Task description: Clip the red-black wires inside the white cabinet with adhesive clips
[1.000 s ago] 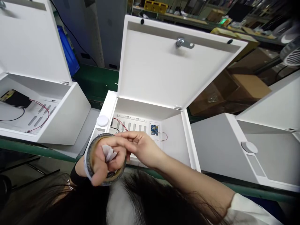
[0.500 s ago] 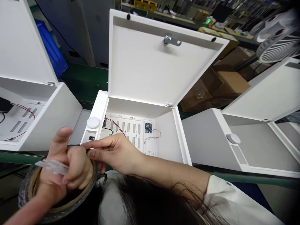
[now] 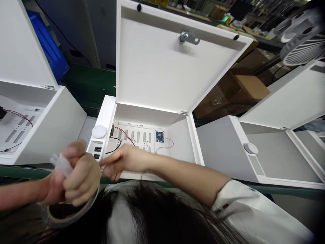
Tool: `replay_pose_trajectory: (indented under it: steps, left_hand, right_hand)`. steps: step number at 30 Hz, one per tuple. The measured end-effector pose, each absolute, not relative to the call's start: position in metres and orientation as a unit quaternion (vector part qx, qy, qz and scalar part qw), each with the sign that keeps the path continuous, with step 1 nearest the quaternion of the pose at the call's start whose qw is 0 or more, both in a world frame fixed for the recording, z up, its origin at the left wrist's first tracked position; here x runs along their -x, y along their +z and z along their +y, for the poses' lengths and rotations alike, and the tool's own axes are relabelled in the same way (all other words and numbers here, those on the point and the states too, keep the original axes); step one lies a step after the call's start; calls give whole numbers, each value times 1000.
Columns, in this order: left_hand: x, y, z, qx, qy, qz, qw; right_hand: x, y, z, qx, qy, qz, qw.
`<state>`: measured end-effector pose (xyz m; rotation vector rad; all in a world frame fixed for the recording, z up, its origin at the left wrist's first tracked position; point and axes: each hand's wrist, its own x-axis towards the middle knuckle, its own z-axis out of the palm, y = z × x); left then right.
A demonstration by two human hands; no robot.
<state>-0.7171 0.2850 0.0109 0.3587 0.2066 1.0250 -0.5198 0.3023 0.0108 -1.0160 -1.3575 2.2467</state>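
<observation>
My left hand (image 3: 74, 178) is closed at the lower left, gripping crumpled white backing strips (image 3: 60, 163). A roll of tape (image 3: 69, 213) hangs round its wrist. My right hand (image 3: 124, 161) reaches across from the right with its fingers pinched at the tape's edge beside the left hand; what it pinches is too small to make out. Behind both hands stands an open white metal cabinet (image 3: 106, 112) with its lid (image 3: 167, 64) raised. Inside lie a small blue circuit board (image 3: 159, 136) and red and black wires (image 3: 124, 134).
A round white knob (image 3: 99, 131) sits on the cabinet's left rim. Two more open white cabinets stand on the green belt, one at the left (image 3: 50, 125) and one at the right (image 3: 254, 149). Cardboard boxes (image 3: 243, 88) and a fan (image 3: 302, 44) lie beyond. My dark hair (image 3: 152, 217) fills the bottom.
My left hand has closed from spread fingers into a fist round the white strips. The right hand has shifted slightly down and left, still pinching at the tape. The view tilted a little.
</observation>
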Motion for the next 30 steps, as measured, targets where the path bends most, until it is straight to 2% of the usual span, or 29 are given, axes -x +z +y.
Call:
replay_pose_trajectory:
  steps: [1, 3, 4, 7, 9, 11, 16, 30]
  left_hand:
    - [719, 21, 287, -178, 480, 111, 852]
    - [726, 34, 288, -194, 478, 166, 840]
    - [730, 37, 288, -193, 480, 194, 834]
    - [735, 32, 288, -155, 490, 287, 808]
    - [729, 23, 290, -124, 489, 335, 796]
    - [720, 17, 294, -116, 483, 363, 788]
    - [702, 18, 302, -175, 466, 404, 767]
    - [686, 18, 295, -147, 485, 413, 757]
  right_hand:
    - [504, 2, 317, 410, 731, -519, 167]
    - [467, -23, 347, 583, 552, -561, 201]
    - [448, -40, 360, 656, 458, -569, 190]
    - [400, -100, 379, 745, 294, -598, 0]
    - [385, -139, 374, 736, 282, -607, -97]
    - [381, -169, 361, 727, 283, -613, -123]
    - [386, -201, 339, 721, 273, -627, -108]
    - [379, -218, 343, 724, 289, -622, -73]
